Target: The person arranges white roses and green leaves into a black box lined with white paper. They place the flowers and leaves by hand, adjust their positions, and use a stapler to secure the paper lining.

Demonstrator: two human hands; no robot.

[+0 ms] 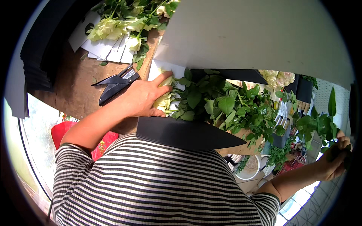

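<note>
My left hand (148, 94) is cupped over the pale cream rose heads (164, 101) at one end of a bunch, pressing them together. Their leafy green stems (226, 105) stretch off to the right, lying across black wrapping paper (184, 132) that folds up on the near side. Far out at the right rim, my right hand (337, 160) is closed around a leafy rose stem (320, 122); its fingertips are partly in shadow. A black hand tool with a metal jaw, like a plier stapler (117, 83), lies on the wooden table (75, 88) beside my left wrist.
More cream roses (109, 29) rest on white cards (109, 49) at the far left. A large pale sheet (249, 34) stands behind the bunch. Black sheets (37, 56) are stacked at the left. Below right are a white bucket (249, 167) and other pale roses (278, 78).
</note>
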